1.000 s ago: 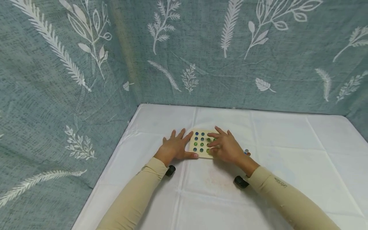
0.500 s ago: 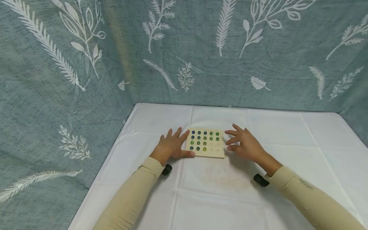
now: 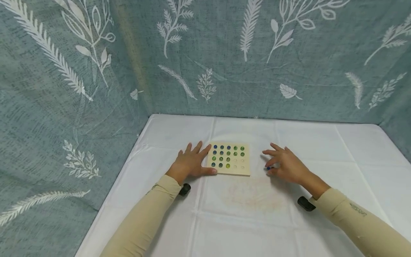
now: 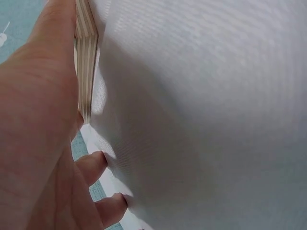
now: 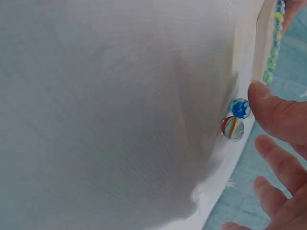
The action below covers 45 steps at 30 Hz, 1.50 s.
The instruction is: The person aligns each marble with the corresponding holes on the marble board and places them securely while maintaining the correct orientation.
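Note:
A pale wooden board [image 3: 239,172] with rows of round hollows lies on the white cloth; blue and green marbles [image 3: 228,153] fill most hollows, while several at its lower right hold none. My left hand [image 3: 189,165] is spread at the board's left side, with the thumb at the near corner and the index finger at the far corner. To the right of the board, my right hand [image 3: 285,166] hovers with relaxed, parted fingers. Its thumb tip is right by a loose blue marble [image 5: 240,109]. Touching that one is a clear marble [image 5: 233,128] with orange and white swirls.
A white cloth [image 3: 224,228] with fold creases covers the table. Blue-green curtains [image 3: 208,53] with white leaf prints hang behind and at the left. A black wrist camera [image 3: 306,203] sits under the right wrist, another black camera [image 3: 184,189] under the left.
My right hand has moved off the board to the right, down to the loose marbles, uncovering the board's right side. My left hand has stayed at the board. The head view has shifted slightly.

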Each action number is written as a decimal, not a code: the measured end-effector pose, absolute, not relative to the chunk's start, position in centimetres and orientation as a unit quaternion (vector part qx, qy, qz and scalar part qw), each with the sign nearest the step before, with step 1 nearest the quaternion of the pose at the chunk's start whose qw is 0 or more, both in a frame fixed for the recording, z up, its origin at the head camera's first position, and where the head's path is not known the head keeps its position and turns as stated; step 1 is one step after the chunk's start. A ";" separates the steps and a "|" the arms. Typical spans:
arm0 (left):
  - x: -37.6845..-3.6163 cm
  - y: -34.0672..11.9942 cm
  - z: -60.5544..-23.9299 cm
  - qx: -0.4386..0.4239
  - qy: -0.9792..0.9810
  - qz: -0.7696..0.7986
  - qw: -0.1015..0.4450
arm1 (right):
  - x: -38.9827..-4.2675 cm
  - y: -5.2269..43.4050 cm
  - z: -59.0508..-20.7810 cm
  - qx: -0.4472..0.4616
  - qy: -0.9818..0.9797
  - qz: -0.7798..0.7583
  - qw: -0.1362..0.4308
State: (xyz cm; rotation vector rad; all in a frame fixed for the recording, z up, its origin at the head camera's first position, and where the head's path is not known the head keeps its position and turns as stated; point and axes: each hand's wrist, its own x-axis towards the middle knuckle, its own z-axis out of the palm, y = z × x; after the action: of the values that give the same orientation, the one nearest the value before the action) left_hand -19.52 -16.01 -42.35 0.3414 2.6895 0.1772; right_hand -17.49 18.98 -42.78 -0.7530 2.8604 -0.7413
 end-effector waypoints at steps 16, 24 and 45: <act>-19.5 -15.3 -42.8 0.126 0.967 0.061 0.215 | -17.7 19.6 -44.1 -0.225 0.949 -0.215 0.046; -19.4 -15.6 -42.2 0.124 0.967 0.067 0.210 | -17.7 19.4 -43.8 -0.237 0.942 -0.236 0.031; -19.7 -16.2 -42.4 0.123 0.967 0.061 0.214 | -17.9 16.3 -43.0 -0.237 0.926 -0.292 0.028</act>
State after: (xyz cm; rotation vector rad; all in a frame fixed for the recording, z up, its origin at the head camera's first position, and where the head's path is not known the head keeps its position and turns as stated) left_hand -19.68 -16.16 -42.41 0.3421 2.6835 0.1703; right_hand -17.88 16.28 -42.97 -0.7326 2.8577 -0.9014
